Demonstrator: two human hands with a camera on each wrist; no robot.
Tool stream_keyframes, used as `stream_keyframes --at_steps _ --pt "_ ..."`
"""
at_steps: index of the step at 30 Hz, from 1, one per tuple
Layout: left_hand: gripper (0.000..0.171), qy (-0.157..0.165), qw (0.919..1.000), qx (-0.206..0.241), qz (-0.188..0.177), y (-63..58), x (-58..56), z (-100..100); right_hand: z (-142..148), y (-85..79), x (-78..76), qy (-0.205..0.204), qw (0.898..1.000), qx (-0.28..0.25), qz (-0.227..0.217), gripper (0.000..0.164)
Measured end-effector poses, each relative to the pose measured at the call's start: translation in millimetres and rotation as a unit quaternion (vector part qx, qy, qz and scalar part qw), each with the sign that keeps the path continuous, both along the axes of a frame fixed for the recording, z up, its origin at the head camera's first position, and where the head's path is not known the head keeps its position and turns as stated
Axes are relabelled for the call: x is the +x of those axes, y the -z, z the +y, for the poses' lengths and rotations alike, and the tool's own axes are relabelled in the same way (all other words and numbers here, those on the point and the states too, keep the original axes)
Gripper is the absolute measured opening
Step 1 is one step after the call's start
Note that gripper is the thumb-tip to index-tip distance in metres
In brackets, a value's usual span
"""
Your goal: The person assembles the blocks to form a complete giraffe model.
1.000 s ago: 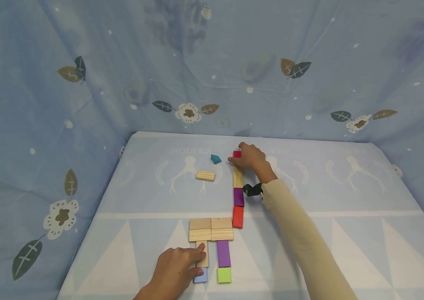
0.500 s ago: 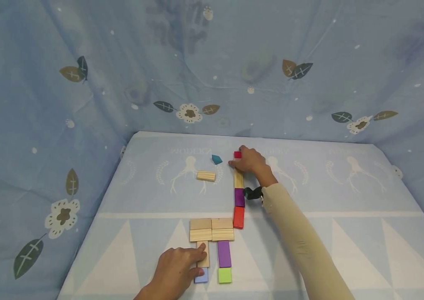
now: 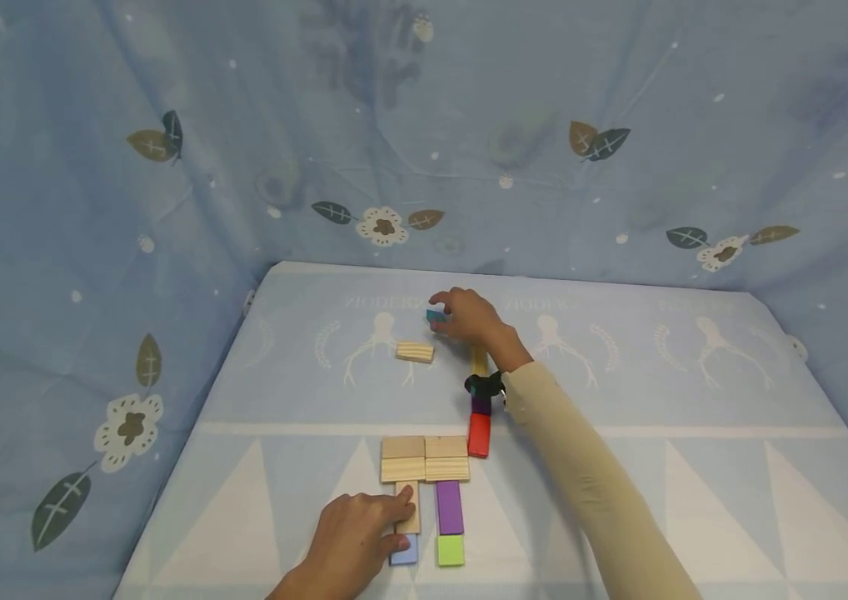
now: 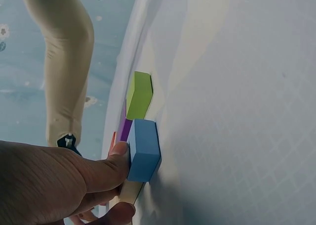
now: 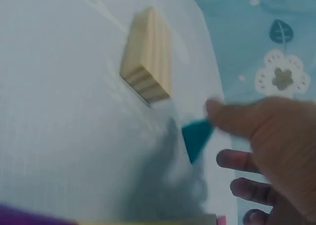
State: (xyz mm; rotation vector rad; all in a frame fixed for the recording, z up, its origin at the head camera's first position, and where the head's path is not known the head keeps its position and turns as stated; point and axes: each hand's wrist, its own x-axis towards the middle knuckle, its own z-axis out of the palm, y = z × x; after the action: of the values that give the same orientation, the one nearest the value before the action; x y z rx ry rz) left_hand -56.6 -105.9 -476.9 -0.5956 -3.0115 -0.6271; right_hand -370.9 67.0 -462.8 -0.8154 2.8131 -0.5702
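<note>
In the head view my left hand (image 3: 352, 533) lies at the lower left, with its index finger on a plain wooden block (image 3: 411, 524) and its thumb at the light blue block (image 3: 404, 552) below it. The left wrist view shows the thumb against the side of that blue block (image 4: 144, 148). Far back, my right hand (image 3: 471, 318) hovers with thumb and fingers spread around a small teal triangular block (image 3: 435, 317). In the right wrist view the thumb overlaps the teal block's (image 5: 196, 138) tip, and the other fingers stand apart from it.
Two wooden blocks (image 3: 403, 459) lie side by side above a purple block (image 3: 450, 507) and a green block (image 3: 451, 551). A red block (image 3: 479, 436) begins a column running back under the right wrist. A loose wooden block (image 3: 415, 352) lies left of it.
My right hand has left the red block at the column's far end and moved left to the teal block. My left hand stays in place.
</note>
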Motion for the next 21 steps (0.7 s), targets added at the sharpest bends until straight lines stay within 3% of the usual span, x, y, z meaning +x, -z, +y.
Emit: stream_keyframes --at_steps 5,13,17,21 --pt "0.037 0.008 0.9999 0.01 -0.002 0.5 0.9 0 -8 2.9 -0.1 -0.007 1.0 0.026 -0.011 0.039" --pt "0.036 0.009 0.9999 0.004 0.002 0.0 1.2 -1 -4 -6.9 0.8 0.021 0.999 -0.019 -0.023 0.028" --pt "0.035 0.008 1.0 0.001 0.0 -0.5 0.9 -2 -3 -7.0 -0.2 0.04 0.999 -0.013 -0.009 0.023" --pt "0.035 0.007 0.9999 0.005 -0.007 -0.4 1.7 -2 -8 -3.9 -1.7 0.01 1.0 0.003 0.012 0.029"
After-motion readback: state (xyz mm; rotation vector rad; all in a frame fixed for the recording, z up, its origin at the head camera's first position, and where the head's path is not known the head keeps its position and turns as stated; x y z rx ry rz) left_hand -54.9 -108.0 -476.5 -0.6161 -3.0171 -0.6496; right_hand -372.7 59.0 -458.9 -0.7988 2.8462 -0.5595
